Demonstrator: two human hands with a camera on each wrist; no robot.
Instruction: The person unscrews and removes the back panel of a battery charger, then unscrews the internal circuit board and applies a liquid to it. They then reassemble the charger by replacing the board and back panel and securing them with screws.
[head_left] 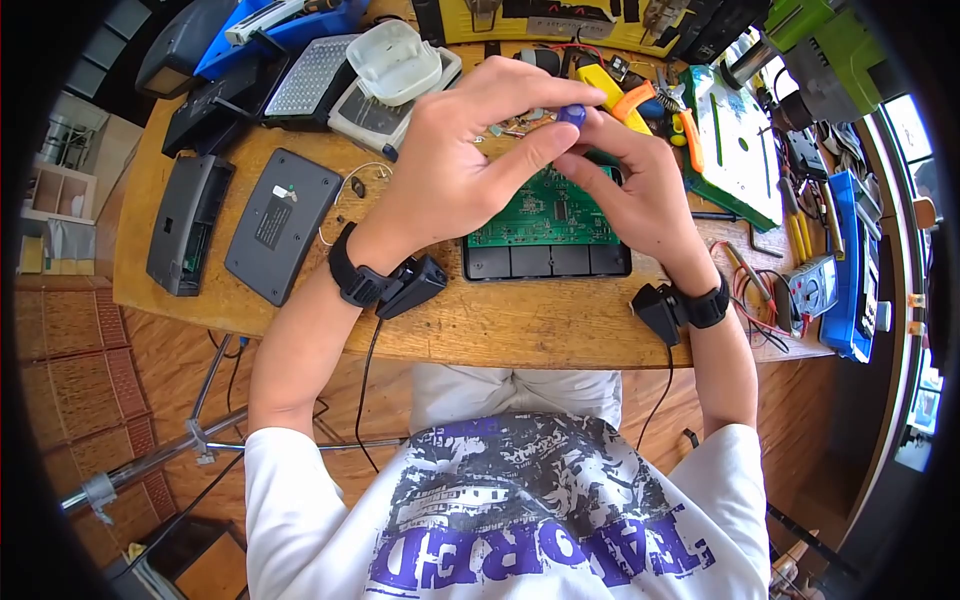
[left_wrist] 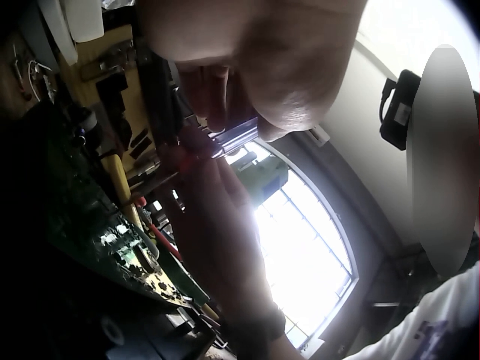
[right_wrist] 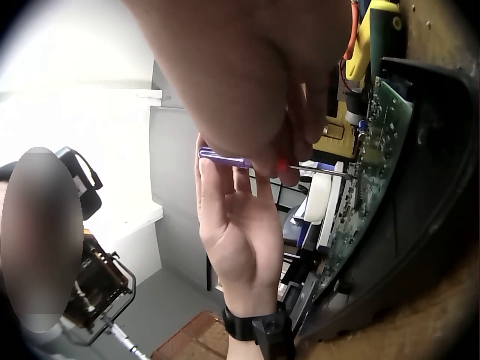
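Observation:
Both hands are on a screwdriver (head_left: 571, 116) with a purple see-through handle. My left hand (head_left: 468, 155) holds the handle end between thumb and fingers, high over the work. Lower down, by the red collar, the fingers of my right hand (head_left: 642, 190) pinch the tool, as the right wrist view shows. Its thin metal shaft (right_wrist: 319, 172) runs to the face of a green circuit board (head_left: 545, 212). That board sits in a black plastic casing (head_left: 550, 263) near the front of the wooden table. In the head view the hands hide the shaft.
Left of the casing lie a dark flat cover (head_left: 283, 225) and a black housing part (head_left: 190, 225). A clear plastic container (head_left: 394, 62) stands behind. Orange-handled pliers (head_left: 690, 140), a green-edged white panel (head_left: 735, 150) and a multimeter (head_left: 812, 287) with leads lie right.

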